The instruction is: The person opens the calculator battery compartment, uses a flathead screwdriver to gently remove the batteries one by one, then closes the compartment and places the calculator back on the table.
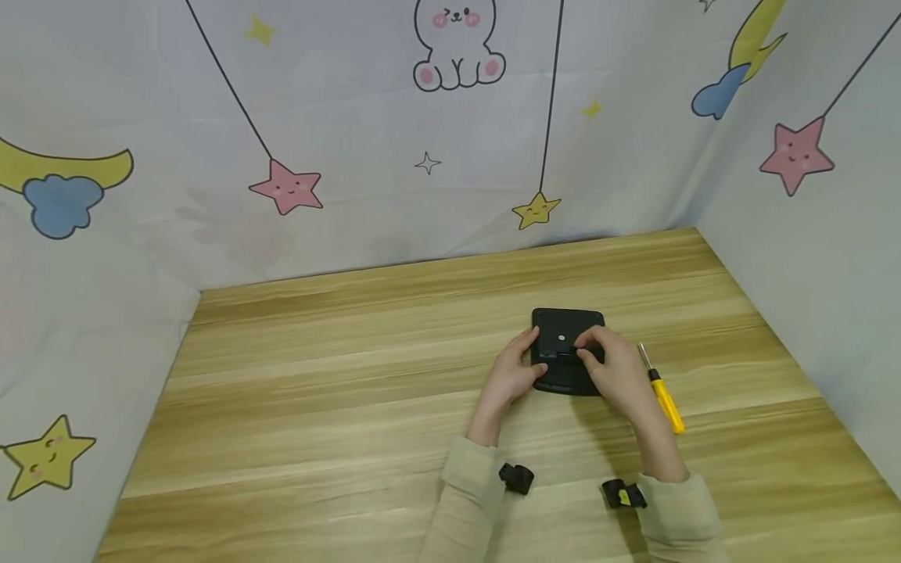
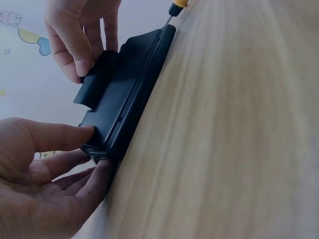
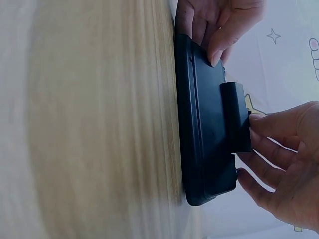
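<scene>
A flat black device (image 1: 566,379) with rounded corners lies on the wooden table, a small silver round spot on its upper face. Its exact kind cannot be told. My left hand (image 1: 512,374) grips its left edge, thumb on top and fingers at the side and beneath the rim. From the device's face a black cover flap (image 2: 95,84) stands up at a tilt. The fingertips of my right hand (image 1: 619,375) pinch the upper edge of that flap (image 3: 235,117), with the other fingers behind it. What lies behind the flap is hidden in the wrist views.
A screwdriver (image 1: 665,403) with a yellow handle lies just right of my right hand, its metal tip pointing away. Small black wrist cameras (image 1: 517,478) sit at both sleeves. White printed cloth walls (image 1: 366,234) border the wooden table (image 1: 317,391) at the back and sides.
</scene>
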Motion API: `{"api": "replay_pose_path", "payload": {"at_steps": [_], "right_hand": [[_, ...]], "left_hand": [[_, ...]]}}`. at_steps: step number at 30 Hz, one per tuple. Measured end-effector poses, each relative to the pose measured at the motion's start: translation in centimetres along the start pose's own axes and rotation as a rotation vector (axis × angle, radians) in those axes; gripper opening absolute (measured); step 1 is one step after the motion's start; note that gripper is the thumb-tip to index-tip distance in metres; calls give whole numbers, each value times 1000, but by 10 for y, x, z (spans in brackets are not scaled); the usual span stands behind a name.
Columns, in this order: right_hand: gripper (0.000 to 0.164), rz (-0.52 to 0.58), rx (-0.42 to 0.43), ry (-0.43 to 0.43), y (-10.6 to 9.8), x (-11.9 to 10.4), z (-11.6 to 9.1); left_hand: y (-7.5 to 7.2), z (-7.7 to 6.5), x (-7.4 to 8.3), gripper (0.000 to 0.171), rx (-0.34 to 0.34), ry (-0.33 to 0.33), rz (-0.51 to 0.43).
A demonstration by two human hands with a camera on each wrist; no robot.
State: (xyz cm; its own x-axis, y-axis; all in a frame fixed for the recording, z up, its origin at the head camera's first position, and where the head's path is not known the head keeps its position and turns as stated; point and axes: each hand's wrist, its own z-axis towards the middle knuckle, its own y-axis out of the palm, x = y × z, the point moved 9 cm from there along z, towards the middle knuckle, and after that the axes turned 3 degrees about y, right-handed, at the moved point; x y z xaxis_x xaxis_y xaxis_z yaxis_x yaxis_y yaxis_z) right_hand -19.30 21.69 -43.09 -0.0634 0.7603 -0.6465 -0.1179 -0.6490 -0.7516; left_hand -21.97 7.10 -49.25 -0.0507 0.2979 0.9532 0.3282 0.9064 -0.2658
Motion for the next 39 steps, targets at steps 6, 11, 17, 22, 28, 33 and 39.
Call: {"api": "replay_pose_path", "payload": {"at_steps": [6, 11, 17, 22, 28, 33, 39], "right_hand": [[12, -26, 19, -28, 0, -2, -1], [12, -42, 29, -22, 0, -1, -1], [11, -43, 58, -30, -2, -2, -1], [10, -43, 82, -44, -3, -3, -1], [10, -47, 74, -38, -3, -3, -2], [11, -33, 50, -18, -4, 0, -4], [8, -41, 32, -23, -3, 0, -5]], "left_hand": [[1, 2, -2, 65, 0, -10, 5], [1, 2, -3, 65, -3, -17, 9], [2, 3, -2, 65, -7, -18, 7], [2, 3, -3, 65, -3, -19, 10], [2, 2, -4, 65, 0, -38, 0], [1, 2, -4, 64, 1, -52, -12], [2, 1, -4, 64, 0, -42, -12]]}}
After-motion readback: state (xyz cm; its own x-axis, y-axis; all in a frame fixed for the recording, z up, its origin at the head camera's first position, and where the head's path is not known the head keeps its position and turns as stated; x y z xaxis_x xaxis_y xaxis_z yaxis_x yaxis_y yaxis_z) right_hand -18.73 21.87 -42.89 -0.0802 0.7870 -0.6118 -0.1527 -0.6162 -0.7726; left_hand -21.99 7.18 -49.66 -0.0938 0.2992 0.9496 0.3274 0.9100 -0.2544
